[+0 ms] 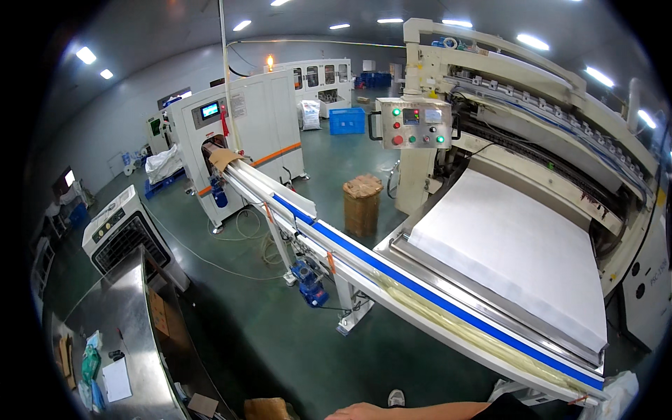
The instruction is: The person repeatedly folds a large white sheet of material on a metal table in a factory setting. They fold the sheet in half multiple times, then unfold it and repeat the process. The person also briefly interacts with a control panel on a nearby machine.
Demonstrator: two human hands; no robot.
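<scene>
My right hand shows at the lower edge, at the end of a bare forearm that comes in from a dark sleeve on the right. Its fingers are cut off by the picture's edge, so what it holds, if anything, stays hidden. My left hand is out of view. A brown cardboard box lies closest to the hand, on its left. Running diagonally past the hand is a long conveyor with a blue strip and a clear yellowish film. Beside it, a wide white sheet lies on the large machine's bed.
The large cream machine carries a control box with buttons. At the conveyor's far end stands a white cabinet machine with a screen. A brown carton, blue crate, air cooler and metal table stand around; cables cross the floor.
</scene>
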